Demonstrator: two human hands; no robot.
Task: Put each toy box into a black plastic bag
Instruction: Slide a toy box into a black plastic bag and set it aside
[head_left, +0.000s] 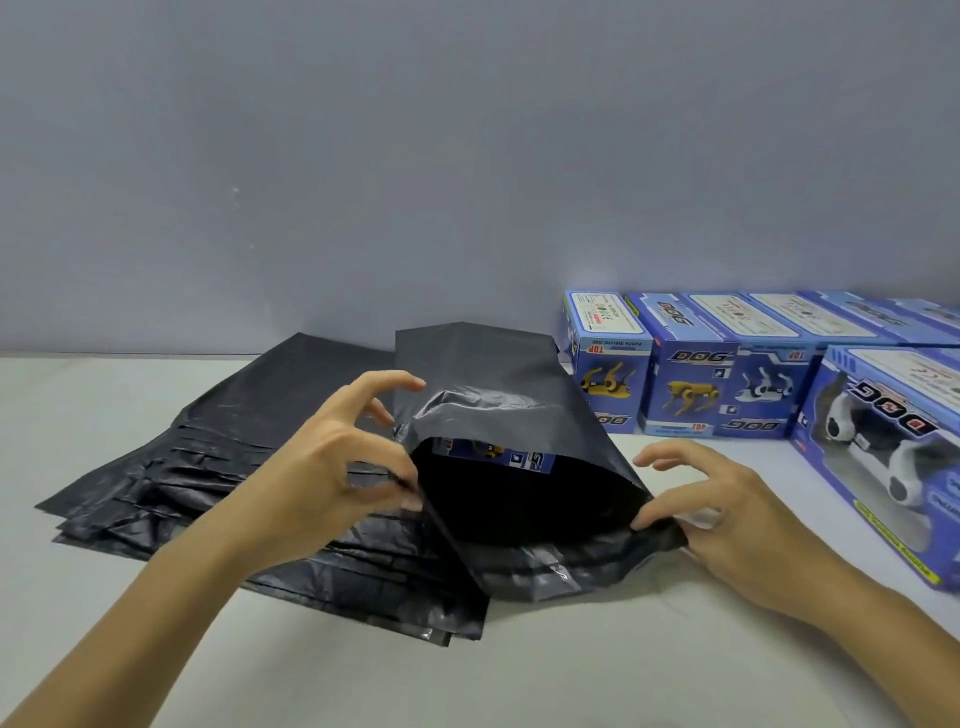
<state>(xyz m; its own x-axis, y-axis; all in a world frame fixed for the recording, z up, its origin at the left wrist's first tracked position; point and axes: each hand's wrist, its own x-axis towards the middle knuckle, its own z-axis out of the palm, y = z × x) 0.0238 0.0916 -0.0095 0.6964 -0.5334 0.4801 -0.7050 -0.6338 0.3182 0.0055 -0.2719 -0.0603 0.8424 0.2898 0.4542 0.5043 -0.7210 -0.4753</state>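
Note:
A black plastic bag (498, 384) lies on the pale table, its mouth gaping toward me. Deep inside it a blue toy box (493, 453) shows only its near end. My left hand (332, 462) pinches the left edge of the bag's mouth between thumb and a finger, the other fingers spread above. My right hand (727, 514) pinches the right corner of the mouth with its thumb and index finger, the remaining fingers lifted. The bag rests on a fanned stack of flat black bags (208, 467).
Several blue toy dog boxes (691, 384) stand in a row against the grey wall at the right. A larger windowed dog box (883, 467) lies nearer, at the right edge. Bare pale table (571, 665) lies in front of me.

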